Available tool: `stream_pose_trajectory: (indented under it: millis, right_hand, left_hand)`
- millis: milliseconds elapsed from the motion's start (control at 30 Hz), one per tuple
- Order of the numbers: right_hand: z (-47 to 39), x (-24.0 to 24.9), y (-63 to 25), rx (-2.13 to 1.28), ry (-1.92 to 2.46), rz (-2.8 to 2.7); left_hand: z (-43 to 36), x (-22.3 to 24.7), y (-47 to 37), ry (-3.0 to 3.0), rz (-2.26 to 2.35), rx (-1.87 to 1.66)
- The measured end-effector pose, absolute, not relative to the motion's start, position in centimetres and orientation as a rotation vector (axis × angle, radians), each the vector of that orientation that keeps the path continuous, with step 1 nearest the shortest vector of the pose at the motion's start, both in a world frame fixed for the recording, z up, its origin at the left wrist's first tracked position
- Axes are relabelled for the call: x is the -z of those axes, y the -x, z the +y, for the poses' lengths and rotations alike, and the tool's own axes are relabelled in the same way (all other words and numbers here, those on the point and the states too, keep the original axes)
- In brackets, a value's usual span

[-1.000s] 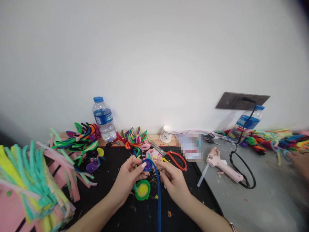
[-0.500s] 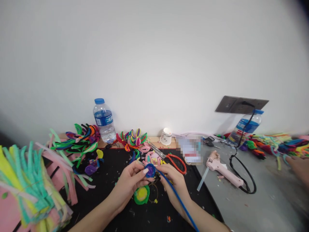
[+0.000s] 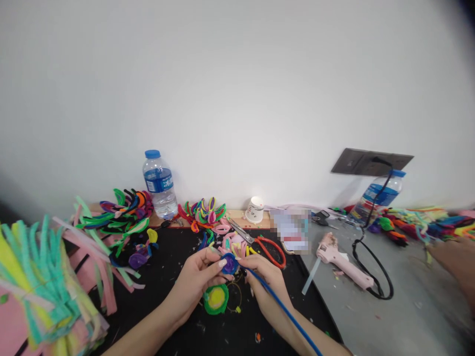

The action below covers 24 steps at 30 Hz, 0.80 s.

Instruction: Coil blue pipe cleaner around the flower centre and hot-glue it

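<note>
Between thumb and fingers, my left hand point(image 3: 198, 277) pinches a small round coil point(image 3: 229, 264), purple in the middle with a blue rim. From the coil's right side a long blue pipe cleaner point(image 3: 284, 307) runs down to the lower right across my right hand point(image 3: 265, 279). The thumb and fingers of my right hand are closed on this blue strand near the coil. A green disc with a yellow centre point(image 3: 216, 298) lies on the black mat just below my hands.
Red-handled scissors point(image 3: 270, 251), a paper cup point(image 3: 255, 209) and a water bottle point(image 3: 160, 185) stand or lie behind. Pipe cleaner bundles point(image 3: 48, 287) fill the left. At right are a pink glue gun point(image 3: 343, 264) with its cord and another person's hand point(image 3: 454, 262).
The coil and both my hands have shifted very slightly left and down. The blue strand's lower end reaches further right. The other person's hand at the right edge has moved a little left.
</note>
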State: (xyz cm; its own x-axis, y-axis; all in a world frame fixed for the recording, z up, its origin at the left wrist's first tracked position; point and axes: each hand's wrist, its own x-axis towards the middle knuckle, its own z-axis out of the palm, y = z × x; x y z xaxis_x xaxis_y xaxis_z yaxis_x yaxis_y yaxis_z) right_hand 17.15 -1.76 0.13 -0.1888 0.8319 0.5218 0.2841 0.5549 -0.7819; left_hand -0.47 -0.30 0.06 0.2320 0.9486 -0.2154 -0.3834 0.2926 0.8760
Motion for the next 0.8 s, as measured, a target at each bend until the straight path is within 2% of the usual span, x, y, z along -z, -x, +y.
stream_pose_trajectory:
  millis: [467, 800]
  right_hand:
    - [-1.87, -0.51, -17.28, -0.622, 0.938, -1.709]
    - [-1.63, -0.15, -17.73, -0.768, 1.009, -1.724]
  left_hand:
    - [-0.42, -0.16, 0.32, -0.826, 0.879, -1.037]
    - [-0.16, -0.09, 0.31, -0.874, 0.914, -1.021]
